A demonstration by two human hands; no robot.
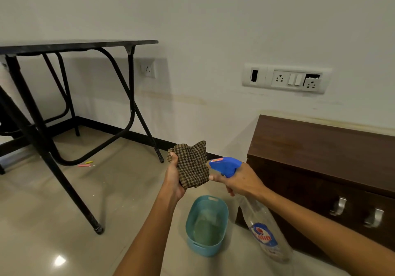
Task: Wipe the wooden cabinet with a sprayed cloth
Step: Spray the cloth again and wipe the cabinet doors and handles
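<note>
Wooden cabinet (320, 147) off at 4 o'clock, spray bottle (263, 230) pointed at the cloth (191, 164)
Biggest thing in view is the black folding table (79, 44) up at 10 o'clock, then the dark brown cabinet against the wall, two metal handles on its front. The clear bottle with the blue trigger head hangs down toward 5 o'clock, and the right hand (241, 181) is wrapped round its neck. Blue tub (190, 218) sits on the floor at 6 o'clock. Left hand (174, 181) grips the checked cloth dead centre, nozzle just beside it.
</note>
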